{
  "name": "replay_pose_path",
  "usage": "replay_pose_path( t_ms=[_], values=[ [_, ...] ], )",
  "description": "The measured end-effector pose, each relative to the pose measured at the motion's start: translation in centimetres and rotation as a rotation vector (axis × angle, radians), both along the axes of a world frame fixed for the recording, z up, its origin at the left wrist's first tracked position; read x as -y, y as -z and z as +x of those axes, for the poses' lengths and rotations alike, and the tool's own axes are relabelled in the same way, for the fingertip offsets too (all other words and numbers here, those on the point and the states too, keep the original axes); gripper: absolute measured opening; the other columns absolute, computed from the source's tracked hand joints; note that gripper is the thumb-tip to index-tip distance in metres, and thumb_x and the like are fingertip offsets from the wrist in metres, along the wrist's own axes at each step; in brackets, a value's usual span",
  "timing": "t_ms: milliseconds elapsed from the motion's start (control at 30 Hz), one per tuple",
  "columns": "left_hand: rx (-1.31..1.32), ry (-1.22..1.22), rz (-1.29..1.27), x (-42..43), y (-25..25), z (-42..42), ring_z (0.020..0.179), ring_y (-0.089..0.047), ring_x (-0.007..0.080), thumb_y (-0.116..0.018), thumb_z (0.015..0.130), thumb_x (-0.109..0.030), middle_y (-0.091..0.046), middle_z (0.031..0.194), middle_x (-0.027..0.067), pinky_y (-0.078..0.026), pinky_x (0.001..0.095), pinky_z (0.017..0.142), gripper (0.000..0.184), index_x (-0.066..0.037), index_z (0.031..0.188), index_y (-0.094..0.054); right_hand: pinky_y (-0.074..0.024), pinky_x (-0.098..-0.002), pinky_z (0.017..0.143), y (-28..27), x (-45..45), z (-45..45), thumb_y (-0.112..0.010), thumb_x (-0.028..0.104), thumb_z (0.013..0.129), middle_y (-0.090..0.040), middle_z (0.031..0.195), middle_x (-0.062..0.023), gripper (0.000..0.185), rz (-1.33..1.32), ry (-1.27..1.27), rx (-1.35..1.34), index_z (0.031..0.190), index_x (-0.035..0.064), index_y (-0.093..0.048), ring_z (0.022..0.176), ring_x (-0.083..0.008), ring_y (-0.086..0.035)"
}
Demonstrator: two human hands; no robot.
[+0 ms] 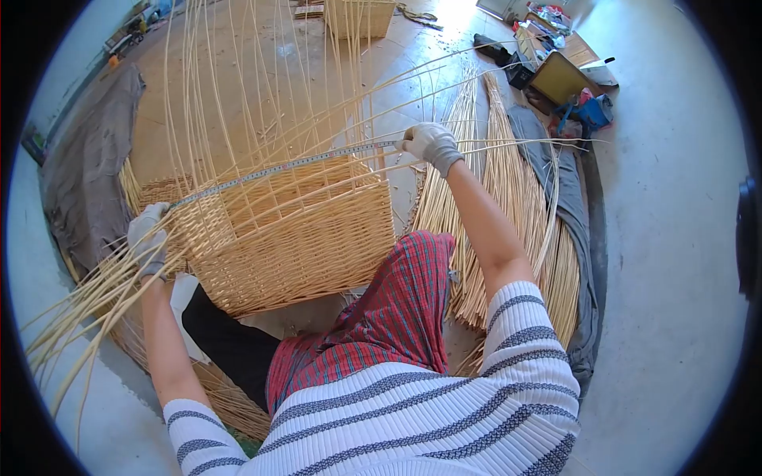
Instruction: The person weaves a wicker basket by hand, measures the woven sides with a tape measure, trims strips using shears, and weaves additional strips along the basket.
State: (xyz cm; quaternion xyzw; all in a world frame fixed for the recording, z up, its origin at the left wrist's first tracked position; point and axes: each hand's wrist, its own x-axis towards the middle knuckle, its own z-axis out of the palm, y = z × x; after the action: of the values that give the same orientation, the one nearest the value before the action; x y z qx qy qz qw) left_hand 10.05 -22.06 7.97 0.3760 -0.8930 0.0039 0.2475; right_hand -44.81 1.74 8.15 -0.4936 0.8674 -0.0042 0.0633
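A partly woven wicker basket stands in front of my knees, with long upright willow rods rising from its far side. A tape measure is stretched along the basket's top, from its left end to beyond its right end. My left hand, in a pale glove, grips the tape at the left corner, beside a spray of loose rod ends. At the right, my gloved right hand is closed on the other end of the tape, above the rim. Its fingertips are partly hidden.
Bundles of peeled rods lie at my right on a grey cloth. A dark cloth lies at the left. Another wicker basket stands farther back. Boxes and bags, including a blue bag, sit at the upper right.
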Motion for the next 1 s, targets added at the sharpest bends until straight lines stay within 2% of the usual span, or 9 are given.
replay_pose_path(
  t_ms=[100, 167, 233, 300, 367, 467, 733, 867, 1000],
  values=[
    [0.012, 0.006, 0.052, 0.9, 0.7, 0.5, 0.103, -0.066, 0.0358, -0.053, 0.085, -0.003, -0.069, 0.108, 0.0184, -0.052, 0.0414, 0.091, 0.031, -0.004, 0.113, -0.067, -0.0525, -0.0426, 0.086, 0.2, -0.1, 0.0, -0.065, 0.050, 0.086, -0.073, 0.099, -0.0159, 0.044, -0.034, -0.050, -0.042, 0.105, 0.0123, -0.076, 0.095, -0.0316, -0.070],
    [-0.092, -0.037, -0.241, 0.0, 0.9, 0.1, 0.109, -0.064, 0.0361, -0.056, 0.088, -0.003, -0.067, 0.115, 0.0194, -0.048, 0.0408, 0.100, 0.031, -0.003, 0.117, -0.065, -0.0523, -0.0432, 0.083, -0.7, -1.2, 0.8, -0.064, 0.045, 0.088, -0.072, 0.097, -0.0186, 0.041, -0.233, -0.089, 0.070, 0.104, 0.0093, -0.076, 0.093, -0.0326, -0.070],
    [-0.327, -0.093, -0.258, -3.6, -1.4, -0.8, 0.113, -0.063, 0.0314, -0.056, 0.092, -0.002, -0.065, 0.122, 0.0169, -0.047, 0.0401, 0.104, 0.034, -0.003, 0.126, -0.062, -0.0506, -0.0442, 0.078, -2.3, -1.9, 3.9, -0.063, 0.034, 0.092, -0.068, 0.088, -0.0174, 0.030, -0.483, -0.146, 0.030, 0.097, 0.0059, -0.073, 0.087, -0.0346, -0.066],
    [-0.996, -0.051, 0.176, -3.0, 2.2, 0.9, 0.115, -0.062, 0.0241, -0.056, 0.097, -0.005, -0.064, 0.124, 0.0120, -0.049, 0.0369, 0.100, 0.032, -0.003, 0.129, -0.059, -0.0513, -0.0455, 0.075, -5.7, -3.6, 10.2, -0.066, 0.038, 0.089, -0.068, 0.080, -0.0145, 0.030, -0.676, -0.245, -0.075, 0.088, 0.0080, -0.071, 0.079, -0.0347, -0.066],
    [-0.898, -0.048, 0.188, -5.9, 2.7, 2.7, 0.114, -0.059, 0.0174, -0.058, 0.097, -0.004, -0.062, 0.123, 0.0078, -0.048, 0.0313, 0.099, 0.033, -0.001, 0.130, -0.056, -0.0511, -0.0462, 0.071, -6.6, -5.9, 15.4, -0.067, 0.034, 0.089, -0.064, 0.073, -0.0140, 0.027, -0.592, -0.349, -0.171, 0.084, 0.0072, -0.069, 0.074, -0.0339, -0.064],
    [-1.306, 0.040, 0.584, -10.2, 6.8, 2.8, 0.101, -0.061, 0.0155, -0.060, 0.094, 0.000, -0.063, 0.114, 0.0055, -0.050, 0.0282, 0.094, 0.032, -0.003, 0.126, -0.060, -0.0526, -0.0465, 0.070, -4.8, -9.5, 20.6, -0.068, 0.034, 0.087, -0.067, 0.077, -0.0148, 0.026, -0.154, -0.378, 0.123, 0.087, 0.0086, -0.069, 0.074, -0.0351, -0.067],
    [-0.556, -0.130, 0.394, -13.6, 10.6, 5.5, 0.089, -0.066, 0.0200, -0.059, 0.091, 0.000, -0.070, 0.096, 0.0113, -0.050, 0.0319, 0.085, 0.014, -0.002, 0.101, -0.069, -0.0563, -0.0476, 0.080, 6.8, -17.6, 26.1, -0.064, 0.054, 0.085, -0.073, 0.090, -0.0170, 0.049, 0.805, -0.773, 0.423, 0.115, 0.0167, -0.069, 0.090, -0.0348, -0.072],
    [-0.257, -0.035, 0.292, -13.0, 9.1, 2.7, 0.093, -0.065, 0.0306, -0.064, 0.089, -0.005, -0.067, 0.110, 0.0120, -0.052, 0.0386, 0.085, 0.029, -0.010, 0.118, -0.065, -0.0558, -0.0430, 0.084, 5.9, -9.5, 26.6, -0.066, 0.038, 0.087, -0.071, 0.103, -0.0169, 0.046, 0.139, -0.383, 0.634, 0.126, 0.0130, -0.062, 0.098, -0.0340, -0.070],
    [-0.005, -0.166, 0.427, -11.1, 11.1, 0.3, 0.113, -0.061, 0.0356, -0.072, 0.086, -0.023, -0.054, 0.137, 0.0152, -0.052, 0.0438, 0.089, 0.059, -0.014, 0.139, -0.048, -0.0507, -0.0286, 0.059, 9.8, -0.1, 24.9, -0.064, 0.031, 0.096, -0.069, 0.085, -0.0072, 0.037, -0.523, 0.119, 1.411, 0.120, 0.0036, -0.062, 0.069, -0.0150, -0.064]
  ],
)
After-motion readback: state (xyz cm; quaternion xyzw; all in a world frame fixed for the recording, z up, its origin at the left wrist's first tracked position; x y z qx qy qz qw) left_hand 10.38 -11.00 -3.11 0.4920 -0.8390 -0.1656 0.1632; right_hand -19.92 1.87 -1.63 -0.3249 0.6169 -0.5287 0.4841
